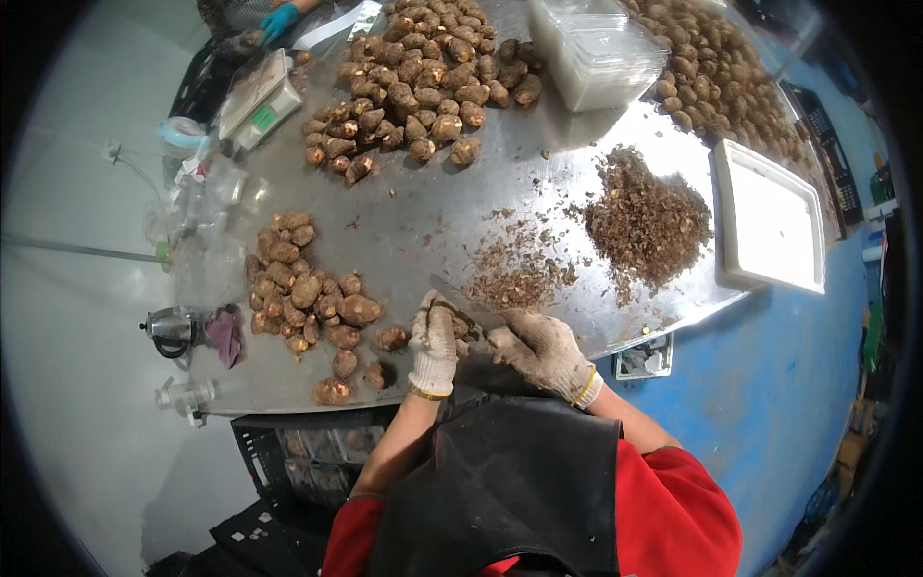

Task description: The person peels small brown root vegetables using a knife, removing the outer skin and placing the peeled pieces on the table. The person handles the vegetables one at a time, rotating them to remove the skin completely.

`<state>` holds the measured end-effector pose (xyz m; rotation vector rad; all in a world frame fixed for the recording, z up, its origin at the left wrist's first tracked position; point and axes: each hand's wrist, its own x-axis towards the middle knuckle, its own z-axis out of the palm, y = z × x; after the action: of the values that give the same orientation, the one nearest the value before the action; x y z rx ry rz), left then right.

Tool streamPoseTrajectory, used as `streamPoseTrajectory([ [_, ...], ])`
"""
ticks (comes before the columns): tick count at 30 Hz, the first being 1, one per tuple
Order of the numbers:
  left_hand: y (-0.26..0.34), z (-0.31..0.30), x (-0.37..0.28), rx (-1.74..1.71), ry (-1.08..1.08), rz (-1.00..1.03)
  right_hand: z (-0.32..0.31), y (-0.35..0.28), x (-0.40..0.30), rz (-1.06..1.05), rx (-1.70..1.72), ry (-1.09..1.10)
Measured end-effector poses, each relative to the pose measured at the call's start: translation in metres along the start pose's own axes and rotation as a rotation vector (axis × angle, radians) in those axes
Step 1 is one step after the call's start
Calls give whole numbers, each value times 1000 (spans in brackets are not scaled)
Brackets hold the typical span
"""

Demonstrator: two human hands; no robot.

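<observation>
My left hand (434,346), in a soiled white knit glove, is closed around a brown taro corm (460,329), mostly hidden by the fingers. My right hand (544,350), gloved the same way, grips a knife whose handle is hidden; its blade (465,301) points up and left over the corm. Just left of my left hand lie loose taro corms (390,339), with a small pile of corms (306,291) beyond. Brown peel scraps (515,278) are scattered on the metal table (404,238) in front of my hands.
Large taro heaps (425,79) (714,72) lie at the back. Clear plastic containers (598,58), a digital scale (261,101), a peel mound (645,216) and a white tray (771,216) stand around the table. A black crate (259,454) sits below the near edge. A co-worker's blue-gloved hand (277,23) shows top left.
</observation>
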<state>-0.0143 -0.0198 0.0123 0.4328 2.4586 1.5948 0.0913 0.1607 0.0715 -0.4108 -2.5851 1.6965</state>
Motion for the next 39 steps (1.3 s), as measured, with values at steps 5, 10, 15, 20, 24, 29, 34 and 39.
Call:
streamPoseTrajectory([
  [5, 37, -14, -6, -657, -74, -319, 7, 58, 16, 308, -197, 15],
  [10, 14, -13, -2, -746, -99, -445, -7, 9, 9, 68, -9, 37],
  [15, -44, 4, -10, -551, -82, -471, 14, 18, 9, 4, 16, -7],
  [20, 34, -17, -4, -821, -342, -408, 5, 62, 22, 274, -48, 45],
  [24, 13, -11, 9, -888, -263, -545, 17, 51, 24, 129, 160, 171],
  [29, -4, 7, -4, -451, -220, -305, 25, 25, 38, 85, 139, 82],
  [34, -29, 9, -5, 177, -173, 201, 36, 37, 45, 75, 298, -11],
  [39, -10, 6, -4, -178, -231, -126, 50, 57, 53, -31, 328, 49],
])
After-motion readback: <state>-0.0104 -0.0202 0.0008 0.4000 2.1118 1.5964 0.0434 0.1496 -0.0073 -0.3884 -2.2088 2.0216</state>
